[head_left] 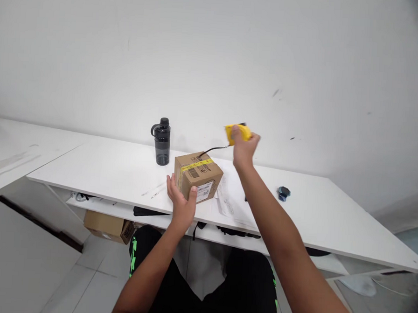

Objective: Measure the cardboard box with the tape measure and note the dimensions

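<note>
A small cardboard box with yellow tape, printed marks and a white label stands on the white table. My left hand grips its near left corner, thumb on the labelled face and fingers along the left side. Raised above and to the right of the box, my right hand is closed around a yellow tape measure, which looks slightly blurred. A thin dark strap runs from the tape measure down to the top of the box.
Behind the box to the left stands a dark shaker bottle. Papers lie right of the box, and a dark watch-like item sits farther right. Under the tabletop, a shelf holds dark items, and another cardboard box is below.
</note>
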The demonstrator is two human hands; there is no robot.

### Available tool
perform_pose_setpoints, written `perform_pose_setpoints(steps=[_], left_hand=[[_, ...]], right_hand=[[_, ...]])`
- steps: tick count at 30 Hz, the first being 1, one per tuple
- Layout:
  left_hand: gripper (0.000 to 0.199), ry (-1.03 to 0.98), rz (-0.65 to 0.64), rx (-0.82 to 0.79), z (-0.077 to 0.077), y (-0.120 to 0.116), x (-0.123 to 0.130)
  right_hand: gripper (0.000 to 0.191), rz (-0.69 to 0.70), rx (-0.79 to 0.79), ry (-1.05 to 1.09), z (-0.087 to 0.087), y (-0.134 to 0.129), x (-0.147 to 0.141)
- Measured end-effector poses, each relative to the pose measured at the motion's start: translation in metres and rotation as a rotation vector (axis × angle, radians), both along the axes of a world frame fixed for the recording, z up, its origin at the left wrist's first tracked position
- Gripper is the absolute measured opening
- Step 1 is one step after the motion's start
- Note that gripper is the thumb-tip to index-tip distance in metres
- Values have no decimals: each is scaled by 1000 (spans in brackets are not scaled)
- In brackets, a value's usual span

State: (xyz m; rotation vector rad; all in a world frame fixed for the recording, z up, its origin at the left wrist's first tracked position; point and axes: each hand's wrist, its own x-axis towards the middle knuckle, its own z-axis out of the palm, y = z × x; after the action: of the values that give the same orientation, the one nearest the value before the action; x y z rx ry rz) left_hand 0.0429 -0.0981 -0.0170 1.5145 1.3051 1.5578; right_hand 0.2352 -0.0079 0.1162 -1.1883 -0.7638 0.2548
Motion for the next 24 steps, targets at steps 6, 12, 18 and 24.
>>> perform_pose_setpoints(steps=[6, 12, 18, 24], left_hand=[[57, -114, -14, 60, 20, 49, -42], [57, -334, -235, -25, 22, 104, -30], [44, -503, -327, -74, 13, 114, -12], [44, -459, -250, -54, 5, 116, -19]], right_hand=[[61, -163, 188, 50, 17, -18, 55], [66, 267, -113, -331, -2, -20, 16], [70, 690, -313, -571, -29, 0, -36], [71, 616, -49, -378, -19, -2, -32]])
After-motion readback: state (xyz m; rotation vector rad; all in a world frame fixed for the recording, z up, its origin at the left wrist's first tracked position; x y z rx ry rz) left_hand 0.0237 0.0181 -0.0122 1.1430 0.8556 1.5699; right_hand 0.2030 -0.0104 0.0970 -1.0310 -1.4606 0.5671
